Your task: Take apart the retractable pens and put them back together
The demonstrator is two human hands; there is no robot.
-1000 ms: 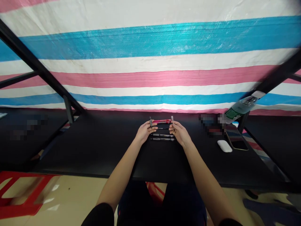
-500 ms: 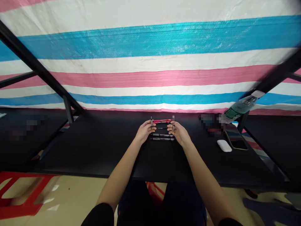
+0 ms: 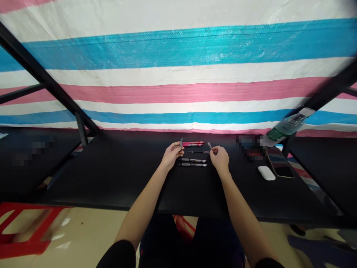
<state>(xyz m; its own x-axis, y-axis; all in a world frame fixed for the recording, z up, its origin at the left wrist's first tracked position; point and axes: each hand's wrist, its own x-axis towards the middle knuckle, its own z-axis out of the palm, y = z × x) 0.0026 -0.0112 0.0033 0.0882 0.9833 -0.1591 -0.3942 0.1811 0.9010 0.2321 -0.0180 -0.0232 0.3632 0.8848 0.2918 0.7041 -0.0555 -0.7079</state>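
My left hand [image 3: 173, 153] is closed on a small grey pen part [image 3: 181, 143] that stands up from its fingertips. My right hand [image 3: 219, 158] pinches a clear pen barrel [image 3: 209, 145], tilted to the left. Between the hands a thin pen refill [image 3: 198, 152] lies on the black table, its right end by my right fingertips. Red pens [image 3: 193, 143] lie just beyond it. Nearer to me are two grey and clear pens, one [image 3: 193, 160] behind the other [image 3: 193, 165], both lying crosswise.
To the right are a white case [image 3: 266, 173], a phone [image 3: 281, 165] and a leaning plastic bottle [image 3: 287, 128]. Blurred items lie beside the bottle. Black metal bars [image 3: 50, 83] slope at both sides, before a striped sheet [image 3: 178, 93]. A red stool [image 3: 33, 247] is at lower left.
My right hand has turned and moved slightly right, and the clear barrel in it has gone from upright to tilted. My left hand has barely moved, its grey part now tilting slightly.
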